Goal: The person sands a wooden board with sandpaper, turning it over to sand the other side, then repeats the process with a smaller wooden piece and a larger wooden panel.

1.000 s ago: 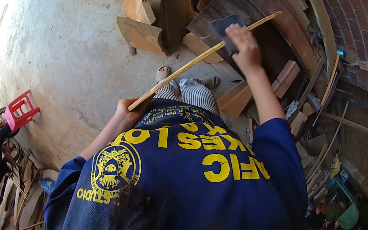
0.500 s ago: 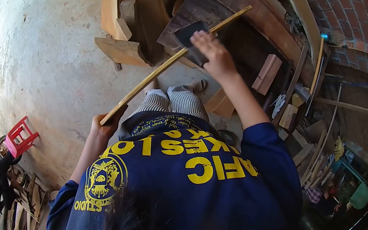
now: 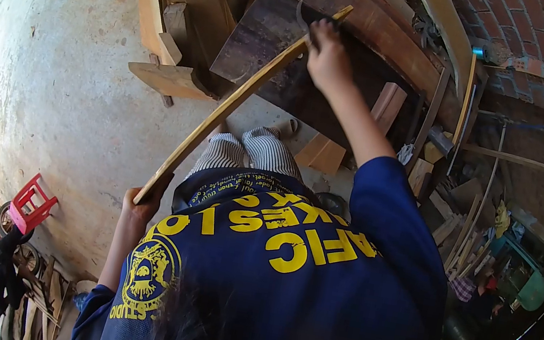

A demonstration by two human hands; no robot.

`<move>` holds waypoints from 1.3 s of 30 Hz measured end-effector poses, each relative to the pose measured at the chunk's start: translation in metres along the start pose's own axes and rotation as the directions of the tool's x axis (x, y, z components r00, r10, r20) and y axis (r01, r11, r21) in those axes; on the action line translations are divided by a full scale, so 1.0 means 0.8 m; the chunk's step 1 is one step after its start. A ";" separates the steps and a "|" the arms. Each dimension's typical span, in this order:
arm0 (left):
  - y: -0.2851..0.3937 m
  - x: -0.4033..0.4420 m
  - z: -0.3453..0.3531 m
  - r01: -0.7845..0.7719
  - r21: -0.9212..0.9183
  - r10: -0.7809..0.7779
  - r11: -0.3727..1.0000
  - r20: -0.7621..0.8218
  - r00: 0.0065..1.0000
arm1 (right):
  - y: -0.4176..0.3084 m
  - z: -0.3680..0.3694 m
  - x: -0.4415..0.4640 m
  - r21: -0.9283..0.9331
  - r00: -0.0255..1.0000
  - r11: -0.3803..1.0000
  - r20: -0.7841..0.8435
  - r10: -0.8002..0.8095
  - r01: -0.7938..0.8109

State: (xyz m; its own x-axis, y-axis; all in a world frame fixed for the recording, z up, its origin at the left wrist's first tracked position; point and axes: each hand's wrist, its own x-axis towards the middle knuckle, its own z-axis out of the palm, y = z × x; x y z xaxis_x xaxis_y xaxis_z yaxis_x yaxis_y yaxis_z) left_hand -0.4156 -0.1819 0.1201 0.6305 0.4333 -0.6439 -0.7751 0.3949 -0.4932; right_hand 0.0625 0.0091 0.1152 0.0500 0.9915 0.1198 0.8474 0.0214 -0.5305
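Note:
A long, narrow wooden strip point(image 3: 237, 97) runs diagonally from in front of my body up toward a dark wooden board. My left hand point(image 3: 144, 200) is closed around its near end. Close to the far end, my right hand point(image 3: 329, 53) presses a dark sheet of sandpaper point(image 3: 302, 21) onto the strip, fingers bent over it. Only a curled edge of the sheet shows; my fingers hide the rest. Under the far part of the strip lies the dark wooden board point(image 3: 267, 31).
Curved wood offcuts point(image 3: 168, 79) are piled left of the board. A reddish wood block point(image 3: 387, 106) rests on the right. A red plastic stool point(image 3: 31, 204) stands on the concrete floor point(image 3: 76, 84), and another person point(image 3: 2, 275) is at lower left. A brick wall point(image 3: 515, 31) rises at upper right.
My right hand has slid up along the strip toward its far end, and its fingers have gone from stretched out to curled over the sandpaper. My left hand has shifted slightly left and down.

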 end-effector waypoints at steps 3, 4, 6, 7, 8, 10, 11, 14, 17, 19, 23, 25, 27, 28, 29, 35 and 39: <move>0.059 -0.003 -0.050 -0.137 0.044 0.144 0.990 -0.233 0.962 | 0.052 -0.001 0.061 0.139 0.973 0.968 -0.073 0.220 -0.209; 0.065 -0.005 -0.059 -0.131 0.096 0.150 0.987 -0.234 0.961 | 0.046 0.004 0.059 0.161 0.964 0.960 -0.099 0.246 -0.229; 0.042 -0.012 -0.042 -0.180 0.100 0.200 0.979 -0.265 0.943 | 0.000 0.025 0.037 0.090 0.958 0.971 -0.168 0.233 -0.220; 0.021 -0.015 -0.020 -0.223 0.106 0.245 0.969 -0.291 0.925 | -0.040 0.025 0.015 0.172 0.962 0.956 -0.092 0.257 -0.239; -0.026 -0.001 0.041 -0.437 0.008 0.370 0.900 -0.547 0.751 | -0.067 0.038 -0.010 0.211 0.971 0.955 -0.067 0.228 -0.209; -0.032 -0.010 0.045 -0.428 -0.026 0.338 0.904 -0.571 0.748 | -0.098 0.047 -0.025 0.258 0.960 0.930 -0.036 0.278 -0.260; -0.035 -0.013 0.046 -0.418 -0.067 0.301 0.906 -0.591 0.748 | -0.099 0.050 -0.023 0.273 0.943 0.909 -0.017 0.332 -0.315; -0.054 -0.016 0.056 -0.473 0.015 0.378 0.881 -0.624 0.684 | -0.054 0.043 0.045 0.274 0.864 0.844 -0.078 0.497 -0.461; -0.084 -0.014 0.073 -0.535 0.139 0.487 0.833 -0.645 0.590 | 0.033 0.031 0.111 0.203 0.822 0.823 -0.112 0.558 -0.531; -0.106 -0.009 0.086 -0.562 0.222 0.552 0.796 -0.648 0.525 | 0.030 0.037 0.102 0.233 0.842 0.840 -0.123 0.525 -0.490; -0.153 -0.015 0.116 -0.544 0.098 0.490 0.833 -0.588 0.644 | -0.042 0.085 0.011 0.456 0.918 0.840 -0.109 0.382 -0.296; -0.167 -0.009 0.128 -0.465 0.288 0.540 0.837 -0.566 0.623 | -0.052 0.087 0.004 0.509 0.911 0.813 -0.123 0.394 -0.282; -0.201 0.008 0.162 -0.465 0.574 0.737 0.674 -0.570 0.364 | -0.032 0.081 0.035 0.368 0.898 0.863 -0.138 0.417 -0.345; -0.211 0.004 0.161 -0.060 0.895 0.848 0.441 -0.394 0.354 | -0.015 0.066 0.062 0.354 0.874 0.860 -0.186 0.449 -0.366; -0.204 0.000 0.156 -0.060 0.898 0.852 0.436 -0.391 0.347 | 0.016 0.067 0.089 0.293 0.855 0.891 -0.293 0.428 -0.346; -0.193 0.008 0.149 -0.063 0.711 0.687 0.700 -0.646 0.333 | 0.059 0.082 0.081 0.308 0.937 0.946 -0.292 0.194 -0.100; -0.116 -0.017 0.050 0.112 0.909 0.678 0.401 -0.377 0.631 | -0.082 0.063 -0.042 0.366 0.984 0.928 -0.132 0.121 -0.065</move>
State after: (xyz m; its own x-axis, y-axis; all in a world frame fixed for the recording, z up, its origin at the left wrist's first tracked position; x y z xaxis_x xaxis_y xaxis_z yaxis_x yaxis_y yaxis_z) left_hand -0.3504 -0.1924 0.1980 -0.1428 0.2361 -0.9612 -0.2034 0.9434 0.2619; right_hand -0.0219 -0.0194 0.1036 0.2214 0.9613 0.1642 0.5900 0.0020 -0.8074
